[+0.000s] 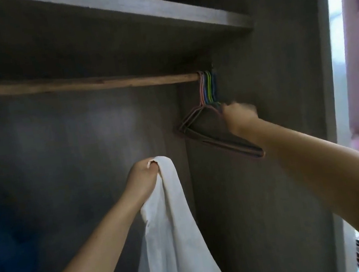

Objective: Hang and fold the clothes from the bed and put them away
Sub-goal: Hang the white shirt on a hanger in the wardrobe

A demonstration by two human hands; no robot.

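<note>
Wardrobe open. Left hand (142,178) grips a white garment (172,234), fingers curled round its top fold; the cloth hangs near centre. Right hand (239,114) at the bunch of hangers (207,89) on the far right end of the rail (73,85); fingers blurred, cannot tell if pinching. Judgement: separate one hanger only, lift its hook clear of the rail, keep the garment off the floor. No readable labels or writing.

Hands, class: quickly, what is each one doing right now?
Left hand: grips the white garment.
Right hand: at the hangers; grip cannot be told.
</note>
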